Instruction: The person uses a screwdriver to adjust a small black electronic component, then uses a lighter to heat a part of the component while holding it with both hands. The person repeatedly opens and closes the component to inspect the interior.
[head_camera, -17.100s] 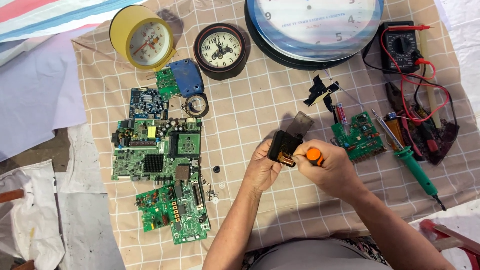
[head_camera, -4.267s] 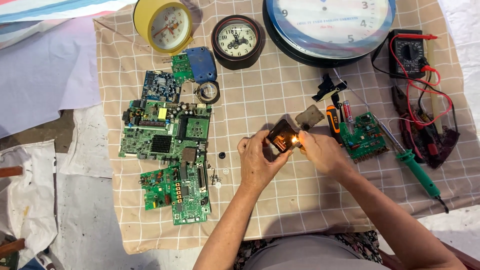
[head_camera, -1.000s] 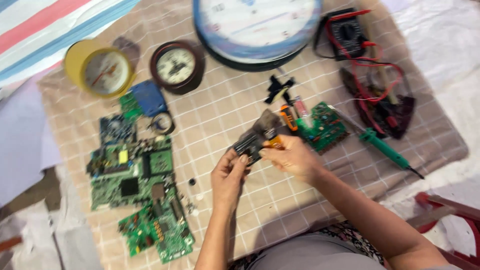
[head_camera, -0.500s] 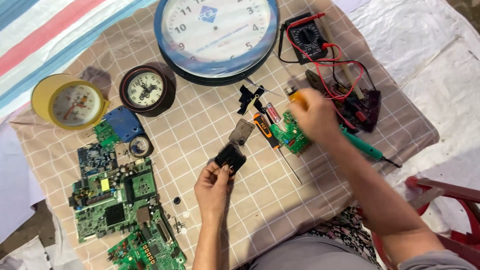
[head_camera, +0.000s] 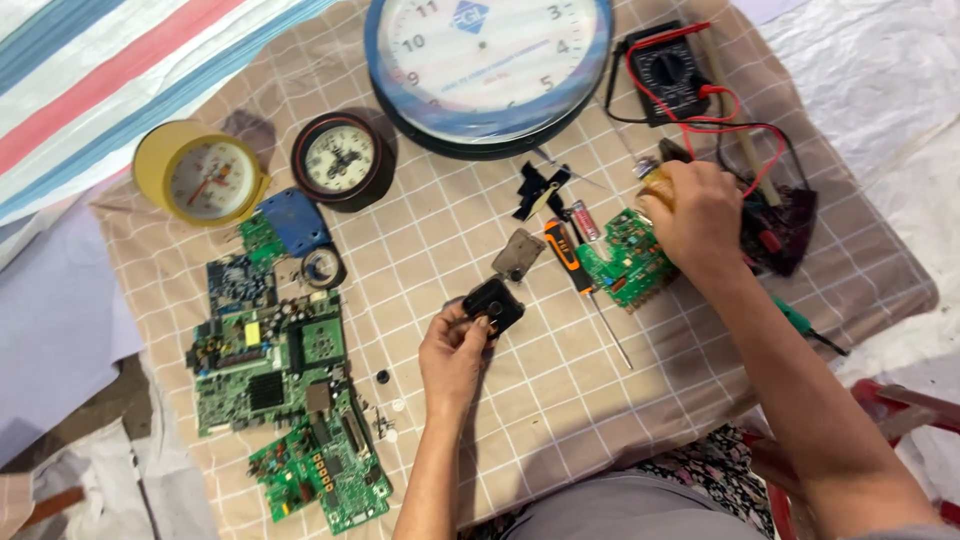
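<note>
The left hand (head_camera: 455, 352) holds a small black clock movement (head_camera: 493, 304) pinched between thumb and fingertips, raised just above the checked cloth (head_camera: 560, 400). A grey back plate (head_camera: 519, 254) lies loose on the cloth just beyond the movement, toward the large wall clock (head_camera: 490, 65), so the housing appears already opened; the plate is not refitted, and reassembly seems still outstanding. The orange-handled screwdriver (head_camera: 566, 258) lies set down just to the right of the movement, touched by neither hand. The right hand (head_camera: 700, 215) is well to the right of the movement, fingers curled over something small and yellowish at the far edge of a green circuit board (head_camera: 630, 260); what it grips cannot be told, nor how firmly. The movement is roughly square, so its long axis is weak; as held, its diagonal runs from the left hand up toward the back plate, broad face turned up to the camera. Black clock hands (head_camera: 540, 188) lie beyond the back plate. Small screws or buttons (head_camera: 385, 378) rest left of the movement, beside a group of larger circuit boards (head_camera: 275, 360).
</note>
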